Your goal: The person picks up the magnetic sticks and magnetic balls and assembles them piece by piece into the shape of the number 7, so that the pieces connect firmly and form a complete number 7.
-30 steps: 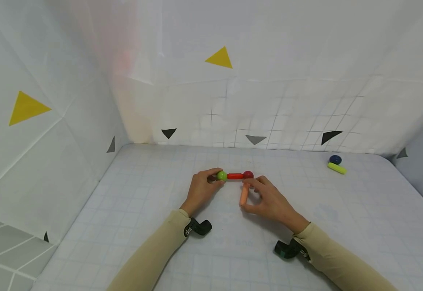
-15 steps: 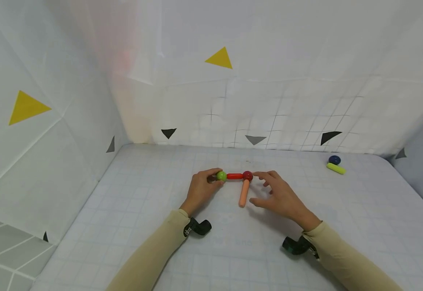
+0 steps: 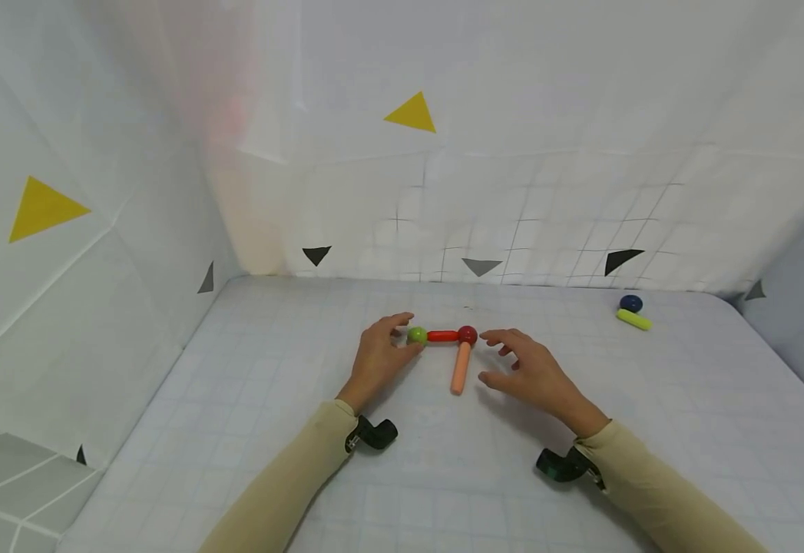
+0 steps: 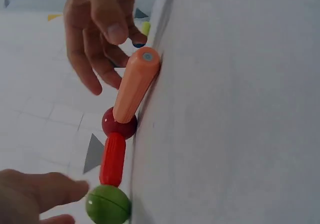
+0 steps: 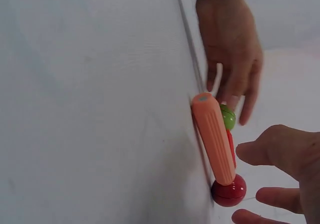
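A green ball (image 3: 417, 336), a short red rod (image 3: 442, 336) and a dark red ball (image 3: 467, 334) lie joined in a row on the table. From the dark red ball a longer orange rod (image 3: 460, 370) runs toward the person, its free end showing a small grey disc in the left wrist view. My left hand (image 3: 376, 357) is spread around the green ball, index finger raised off it and thumb close to its near side. To the right of the dark red ball, my right hand (image 3: 534, 378) hovers with fingers and thumb apart, holding nothing.
At the back right of the table (image 3: 346, 491) lie a dark blue ball (image 3: 631, 303) and a yellow-green rod (image 3: 633, 319), side by side. White sheets with yellow and dark triangles hang behind and at the sides.
My right hand has let go of the orange rod and drawn back to the right; the rod stays against the dark red ball. My left fingers have loosened from the green ball.
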Demonstrator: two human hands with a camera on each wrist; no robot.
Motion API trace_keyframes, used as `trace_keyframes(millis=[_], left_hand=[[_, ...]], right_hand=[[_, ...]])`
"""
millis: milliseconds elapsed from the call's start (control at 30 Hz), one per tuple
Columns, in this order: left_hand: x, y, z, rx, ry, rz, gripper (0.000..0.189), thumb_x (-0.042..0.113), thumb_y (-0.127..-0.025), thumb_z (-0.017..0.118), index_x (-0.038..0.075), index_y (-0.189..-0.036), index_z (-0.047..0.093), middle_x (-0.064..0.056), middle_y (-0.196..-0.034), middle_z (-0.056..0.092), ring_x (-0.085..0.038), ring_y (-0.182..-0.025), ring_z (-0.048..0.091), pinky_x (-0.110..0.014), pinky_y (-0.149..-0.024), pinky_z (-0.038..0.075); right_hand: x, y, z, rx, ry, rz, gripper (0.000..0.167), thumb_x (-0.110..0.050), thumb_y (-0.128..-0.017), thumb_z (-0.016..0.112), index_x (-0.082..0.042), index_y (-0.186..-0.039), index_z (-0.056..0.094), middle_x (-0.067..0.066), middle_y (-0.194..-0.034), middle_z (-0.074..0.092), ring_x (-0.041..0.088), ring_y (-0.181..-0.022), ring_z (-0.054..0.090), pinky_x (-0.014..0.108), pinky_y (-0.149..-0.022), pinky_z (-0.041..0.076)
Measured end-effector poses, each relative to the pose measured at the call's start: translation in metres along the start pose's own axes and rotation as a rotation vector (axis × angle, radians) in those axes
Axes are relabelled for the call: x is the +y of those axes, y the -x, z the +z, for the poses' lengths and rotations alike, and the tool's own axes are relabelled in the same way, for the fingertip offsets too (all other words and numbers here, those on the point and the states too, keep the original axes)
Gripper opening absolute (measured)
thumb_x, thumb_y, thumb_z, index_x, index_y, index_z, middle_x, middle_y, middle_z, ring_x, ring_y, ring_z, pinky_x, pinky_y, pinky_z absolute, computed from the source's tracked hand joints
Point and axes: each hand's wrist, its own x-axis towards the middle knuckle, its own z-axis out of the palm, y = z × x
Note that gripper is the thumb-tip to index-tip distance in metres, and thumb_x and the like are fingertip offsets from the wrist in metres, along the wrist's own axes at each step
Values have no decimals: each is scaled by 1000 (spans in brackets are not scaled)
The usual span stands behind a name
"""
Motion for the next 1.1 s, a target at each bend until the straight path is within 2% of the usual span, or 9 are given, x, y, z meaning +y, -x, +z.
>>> trace_keyframes(millis=[100, 133, 200, 267, 400, 533, 633, 833, 1100], left_hand=[[11, 2, 0, 77, -58, 92, 37, 13, -92, 78, 7, -128, 71, -9, -116, 68, -24, -103, 60, -39, -85, 53], [15, 4, 0, 86, -64, 119, 31, 13, -93, 77, 6, -123, 73, -7, -110, 69, -23, -100, 61, -38, -83, 54], [24, 7, 2, 57, -45, 142, 22, 13, -94, 76, 7, -115, 75, -3, -100, 69, -20, -92, 62, -34, -78, 54], [31, 12, 4, -25, 4, 115, 19, 15, -96, 74, 7, -112, 76, 2, -95, 70, -16, -86, 63, -30, -72, 55], [41, 19, 11, -184, 78, -14, 25, 19, -98, 71, 6, -120, 76, 4, -99, 72, -13, -88, 66, -28, -72, 56], [42, 22, 17, -264, 122, -77, 29, 15, -98, 69, 5, -125, 74, 2, -106, 75, -13, -94, 69, -29, -79, 56], [40, 22, 20, -287, 152, -90, 30, 11, -98, 69, 5, -126, 74, 2, -109, 75, -13, -95, 69, -31, -83, 56], [35, 21, 22, -289, 231, -119, 28, 12, -98, 69, 5, -125, 74, 1, -110, 75, -14, -99, 70, -35, -88, 55], [37, 19, 23, -296, 401, -223, 32, 6, -95, 70, 0, -126, 72, -5, -108, 75, -15, -86, 72, -30, -76, 57]], right_hand=[[1, 0, 5, 0, -16, -27, 55, -16, -89, 84, -4, -137, 62, 13, -130, 64, 32, -110, 60, 47, -83, 57], [1, 0, 7, 0, -22, -42, 52, -14, -89, 84, -4, -136, 63, 13, -130, 65, 32, -109, 60, 46, -83, 57], [2, 1, 9, 1, -35, -75, 48, -10, -89, 83, -4, -133, 65, 12, -129, 66, 32, -108, 61, 46, -82, 57], [3, 2, 12, 5, -38, -110, 45, -7, -89, 81, -4, -131, 66, 11, -128, 67, 31, -106, 61, 46, -81, 57], [3, 3, 14, 16, -44, -142, 44, -3, -89, 79, -5, -131, 68, 9, -127, 68, 30, -104, 62, 46, -80, 56], [3, 4, 15, 20, -47, -145, 42, 1, -88, 76, -6, -129, 70, 8, -124, 69, 29, -102, 63, 46, -81, 56], [3, 5, 16, 19, -51, -136, 41, 4, -87, 74, -6, -127, 72, 9, -120, 70, 29, -101, 64, 48, -82, 56], [1, 5, 17, 14, -48, -104, 40, 3, -88, 74, -7, -128, 73, 9, -118, 71, 27, -101, 65, 48, -84, 56], [-1, 6, 15, 33, -69, -116, 42, 3, -88, 75, -5, -129, 72, 9, -122, 71, 29, -102, 66, 48, -82, 57]])
